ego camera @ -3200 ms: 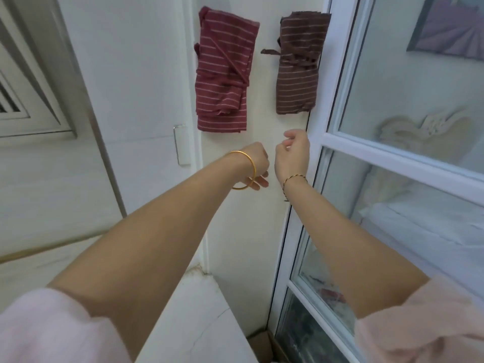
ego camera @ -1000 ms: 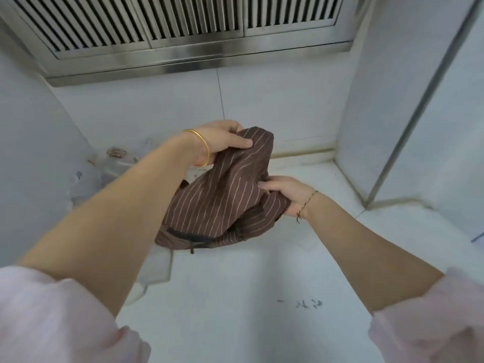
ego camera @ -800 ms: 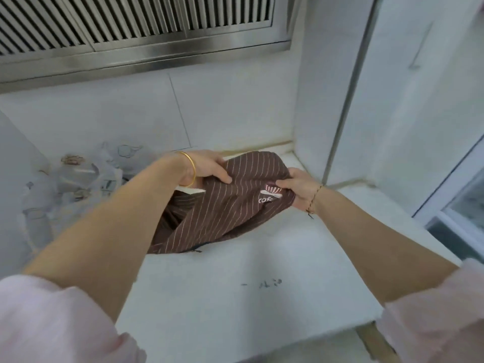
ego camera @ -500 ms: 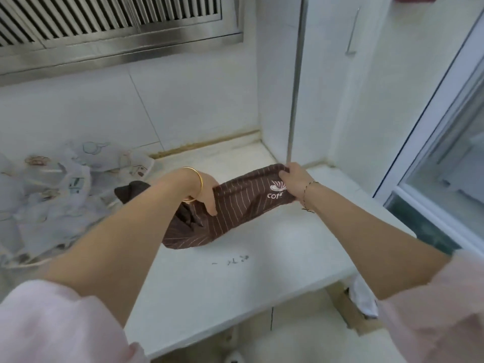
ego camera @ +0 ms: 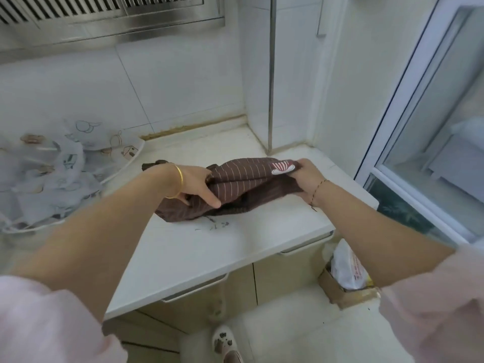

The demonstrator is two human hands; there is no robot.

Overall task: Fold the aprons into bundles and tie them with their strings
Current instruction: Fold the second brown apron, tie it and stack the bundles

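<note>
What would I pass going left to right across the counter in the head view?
Patterned white cover → left hand → logo on the brown striped apron → right hand → glass door.

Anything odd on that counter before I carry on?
Dark scribble marks stain the white countertop just in front of the brown striped apron, gripped bunched by the left hand and right hand. Nothing looks spilled.

L hand [ego camera: 195, 184], R hand [ego camera: 305, 174] on apron [ego camera: 243, 176]
</note>
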